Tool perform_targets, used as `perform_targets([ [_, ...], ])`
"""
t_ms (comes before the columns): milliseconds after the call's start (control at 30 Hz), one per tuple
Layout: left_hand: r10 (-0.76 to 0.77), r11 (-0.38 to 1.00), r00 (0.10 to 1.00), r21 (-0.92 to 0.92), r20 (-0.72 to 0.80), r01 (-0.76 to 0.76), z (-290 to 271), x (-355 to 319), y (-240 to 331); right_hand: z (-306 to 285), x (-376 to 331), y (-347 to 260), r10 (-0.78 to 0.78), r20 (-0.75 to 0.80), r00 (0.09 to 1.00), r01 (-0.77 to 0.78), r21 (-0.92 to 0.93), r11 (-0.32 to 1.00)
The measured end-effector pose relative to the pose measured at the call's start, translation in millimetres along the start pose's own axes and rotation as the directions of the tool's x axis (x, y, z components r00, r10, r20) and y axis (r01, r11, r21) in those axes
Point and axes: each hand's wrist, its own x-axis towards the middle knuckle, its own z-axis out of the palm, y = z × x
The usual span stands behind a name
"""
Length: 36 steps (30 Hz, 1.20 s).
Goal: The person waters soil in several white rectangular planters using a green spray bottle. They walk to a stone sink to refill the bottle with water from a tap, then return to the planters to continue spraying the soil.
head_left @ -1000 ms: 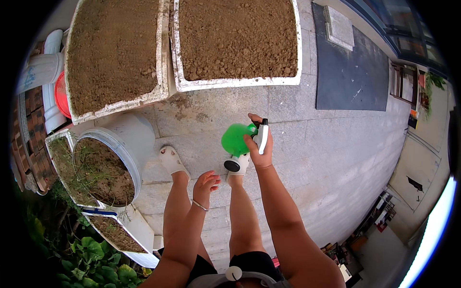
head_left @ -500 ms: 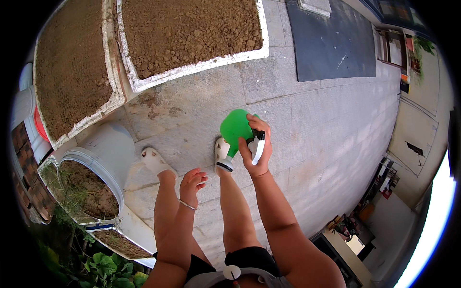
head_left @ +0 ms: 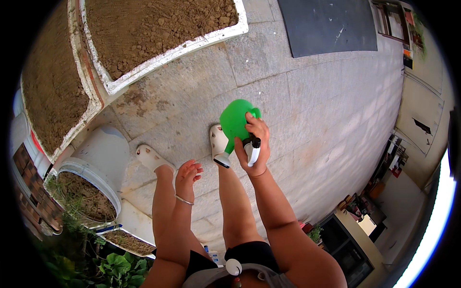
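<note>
The person's right grip (head_left: 260, 145) is wrapped around a green watering can (head_left: 234, 118), the fingers closed at its handle side by a white trigger (head_left: 252, 154) with a black end. The can is held above the grey paved floor (head_left: 293, 110), its round body away from the person and its spout head (head_left: 222, 160) pointing back toward the legs, in view partly over the right shoe (head_left: 218, 139). The left grip (head_left: 188, 174) is released and holds nothing, fingers loosely bent, with a bracelet (head_left: 184, 199) at the wrist. To the left stands a white bucket (head_left: 106, 150) with soil in it; beyond it are white planter boxes (head_left: 175, 54) of brown soil. A dark mat (head_left: 329, 29) lies far right.
</note>
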Motion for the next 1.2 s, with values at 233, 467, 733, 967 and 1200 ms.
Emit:
perform_targets([
  [233, 0.025, 0.999, 1.000, 0.034, 0.005, -0.025, 9, 0, -5, -4, -16, 16, 0.209, -0.036, 0.977, -0.196, 0.219, 0.956],
  [467, -0.012, 0.999, 1.000, 0.045, -0.010, 0.012, 8, 0, -10, 1, -19, 42, 0.498, -0.135, 0.857, -0.372, 0.506, 0.778],
  [733, -0.035, 0.999, 0.999, 0.014, -0.004, 0.035, 6, -3, -7, 19, -37, 103, 0.774, -0.223, 0.592, -0.495, 0.657, 0.568],
  [967, -0.065, 0.998, 0.998, -0.016, 0.009, 0.065, 6, -6, -2, 50, -57, 132, 0.872, -0.087, 0.481, -0.548, 0.747, 0.377],
  [1200, -0.060, 0.998, 0.998, -0.025, 0.010, 0.060, 3, -8, 1, 58, -48, 108, 0.776, -0.034, 0.630, -0.595, 0.621, 0.510],
])
